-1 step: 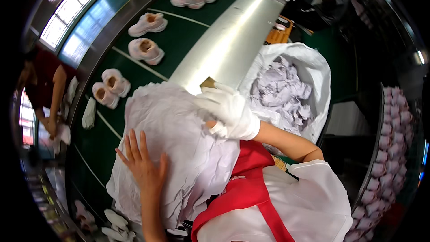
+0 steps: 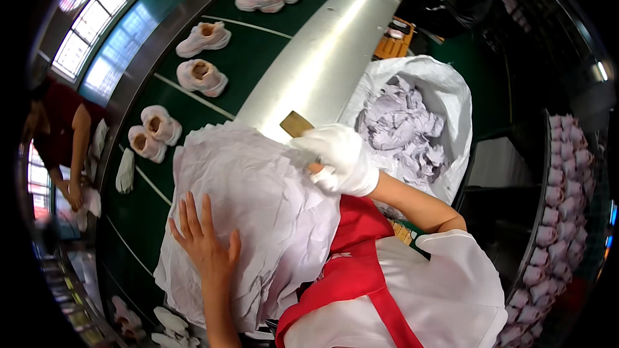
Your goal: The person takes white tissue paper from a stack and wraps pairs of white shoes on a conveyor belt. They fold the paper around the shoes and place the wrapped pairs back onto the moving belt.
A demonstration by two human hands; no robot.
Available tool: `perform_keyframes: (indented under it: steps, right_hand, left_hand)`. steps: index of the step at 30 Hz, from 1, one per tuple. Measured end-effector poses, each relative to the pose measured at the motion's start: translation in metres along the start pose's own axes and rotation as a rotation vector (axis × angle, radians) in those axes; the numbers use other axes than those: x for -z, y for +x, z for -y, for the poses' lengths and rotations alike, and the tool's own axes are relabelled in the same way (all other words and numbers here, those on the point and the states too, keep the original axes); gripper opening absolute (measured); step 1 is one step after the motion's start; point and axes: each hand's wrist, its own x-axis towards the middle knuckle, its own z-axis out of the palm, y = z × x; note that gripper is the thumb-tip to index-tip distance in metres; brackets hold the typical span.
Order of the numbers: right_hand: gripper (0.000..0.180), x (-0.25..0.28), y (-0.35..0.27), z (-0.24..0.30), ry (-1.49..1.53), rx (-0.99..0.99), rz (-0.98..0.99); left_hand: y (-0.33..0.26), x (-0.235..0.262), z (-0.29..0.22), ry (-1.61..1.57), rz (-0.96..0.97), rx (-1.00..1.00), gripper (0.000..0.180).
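Observation:
A thick stack of crumpled white paper sheets (image 2: 258, 187) lies in front of me, its edges uneven. My left hand (image 2: 205, 238) is bare and rests flat on the stack's left part, fingers spread. My right hand (image 2: 342, 158), in a white glove with the thumb tip bare, is at the stack's upper right edge. Its fingers curl toward the thumb; blur hides what they hold, if anything. Just beyond it, a small flat brown piece (image 2: 296, 124) lies on the shiny metal surface (image 2: 303, 77).
Pairs of pale pink shoes (image 2: 202, 77) stand on the green conveyor belt (image 2: 167, 174) with white lines. At right, a white sack (image 2: 459, 116) holds crumpled paper. A rack of wrapped pale items (image 2: 554, 219) stands far right. Other people work at far left and far top right.
My right hand has drawn its fingers in and shifted slightly right, baring more of the brown piece. My left hand still lies flat on the paper. The view has shifted slightly.

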Motion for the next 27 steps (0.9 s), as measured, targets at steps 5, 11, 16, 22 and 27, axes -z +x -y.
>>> perform_keyframes:
  steps: [5,11,16,22,27]
  right_hand:
    - [0.028,-0.001,-0.166,-0.152,0.11,-0.882,-0.418]
    - [0.035,0.015,-0.267,-0.251,-0.96,-0.723,0.043]
    - [0.029,0.033,-0.265,-0.28,-1.0,-0.689,0.365]
    - [0.032,0.103,-0.224,-0.203,-0.442,-0.795,0.238]
    - [0.023,0.102,-0.254,-0.236,-0.387,-0.775,0.213]
  left_hand:
    - [0.01,-0.02,-0.014,-0.019,0.157,-0.153,0.08]
    - [0.013,-0.013,-0.013,-0.016,0.184,-0.167,0.081]
    - [0.022,0.001,-0.016,-0.101,0.207,-0.143,0.081]
    - [0.022,0.015,-0.019,-0.202,0.203,-0.114,0.075]
    - [0.027,0.019,-0.025,-0.355,0.174,-0.1,0.067]
